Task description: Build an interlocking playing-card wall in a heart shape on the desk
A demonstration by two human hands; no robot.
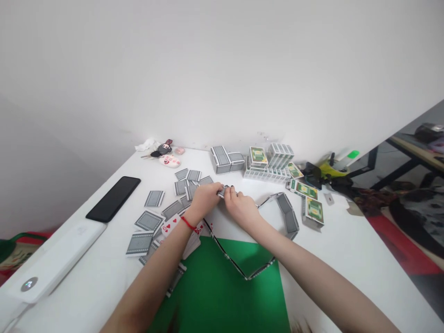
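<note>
My left hand (206,200), with a red string on its wrist, is closed in a pinch. My right hand (240,204) meets it fingertip to fingertip, also closed. Between them is a small grey-backed folded playing card (221,192), partly covered by the fingers. It seems to be part of a chain of folded playing cards (287,213) that loops to the right and down towards me. Under and beside my left arm lie scattered grey-backed playing cards (149,221), many of them folded. Several face-up playing cards (170,225) with red hearts show by the wrist.
A green mat (225,296) lies on the white table (86,286). On the left are a black phone (114,199) and a white long device (58,263). Keys (163,149) and a pink-and-white oval item (169,160) sit at the back. Card boxes (266,172) and green card packs (313,211) stand right.
</note>
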